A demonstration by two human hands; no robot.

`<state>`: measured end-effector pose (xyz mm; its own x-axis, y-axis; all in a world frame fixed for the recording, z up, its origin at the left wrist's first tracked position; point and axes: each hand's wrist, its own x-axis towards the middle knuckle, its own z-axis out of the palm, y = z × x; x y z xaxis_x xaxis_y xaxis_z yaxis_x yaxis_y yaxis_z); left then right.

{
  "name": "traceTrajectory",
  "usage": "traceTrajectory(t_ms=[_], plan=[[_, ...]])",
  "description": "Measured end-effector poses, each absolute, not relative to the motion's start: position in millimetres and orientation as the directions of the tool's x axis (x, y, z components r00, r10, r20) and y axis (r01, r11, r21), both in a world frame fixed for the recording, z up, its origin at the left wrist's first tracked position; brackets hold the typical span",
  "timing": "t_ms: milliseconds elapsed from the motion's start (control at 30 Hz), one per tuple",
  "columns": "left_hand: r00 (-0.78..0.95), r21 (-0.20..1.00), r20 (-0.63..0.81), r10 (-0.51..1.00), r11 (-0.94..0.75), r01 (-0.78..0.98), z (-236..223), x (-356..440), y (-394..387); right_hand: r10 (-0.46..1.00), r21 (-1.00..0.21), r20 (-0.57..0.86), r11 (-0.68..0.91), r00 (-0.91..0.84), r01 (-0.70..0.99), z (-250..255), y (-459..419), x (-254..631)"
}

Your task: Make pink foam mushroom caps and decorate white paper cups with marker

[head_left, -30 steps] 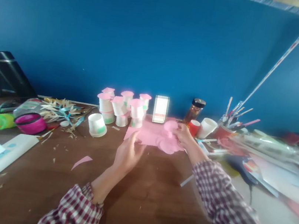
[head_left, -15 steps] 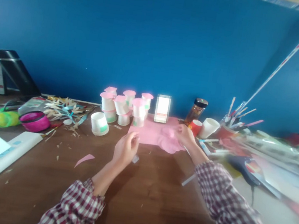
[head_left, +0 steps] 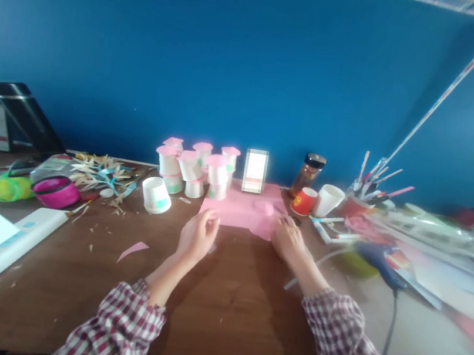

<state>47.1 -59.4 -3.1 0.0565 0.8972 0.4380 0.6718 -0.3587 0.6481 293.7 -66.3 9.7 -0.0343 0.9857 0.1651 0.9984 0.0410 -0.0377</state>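
My left hand [head_left: 198, 235] is raised over the table with its fingers curled in a pinch; anything between the fingertips is too small to make out. Its tips are near the front left corner of a pink sheet [head_left: 231, 215]. Rounded pink paper pieces [head_left: 262, 224] lie on that sheet's right part. At their right edge is my right hand [head_left: 289, 240], palm down, fingers bent together; what the fingertips grip is hidden. Something dark and thin [head_left: 295, 220] lies just behind it. To the left, white paper cups [head_left: 169, 162] with pink tops stand stacked in pairs.
A single white cup [head_left: 156, 196] stands front left of the stacks. A red cup [head_left: 303, 201], another white cup [head_left: 329, 201] and a dark-lidded jar [head_left: 308, 175] are at the back right. A glue gun [head_left: 380, 263] lies right; a power strip [head_left: 2, 261] lies left.
My right hand has come down and toward me, from beside the red cup to the near edge of the pink pieces. My left hand has barely moved.
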Motion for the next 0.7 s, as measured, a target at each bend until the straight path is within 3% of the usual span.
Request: traceTrajectory(t_ms=[367, 533, 700], plan=[[0.119, 0.647, 0.484, 0.867, -0.446, 0.618, 0.5, 60.7, -67.5, 0.959, -0.091, 0.267, 0.118, -0.089, 0.989, 6.5, -69.7, 301.5], [0.227, 0.695, 0.4, 0.888, -0.455, 0.557, 7.9, 91.5, -65.3, 0.939, -0.333, 0.341, 0.173, -0.053, 0.927, -3.3, -59.3, 305.0], [0.161, 0.862, 0.341, 0.926, -0.376, 0.34, 9.2, 115.9, -58.3, 0.901, -0.619, 0.422, 0.367, -0.099, 0.694, 3.0, -68.3, 296.7]])
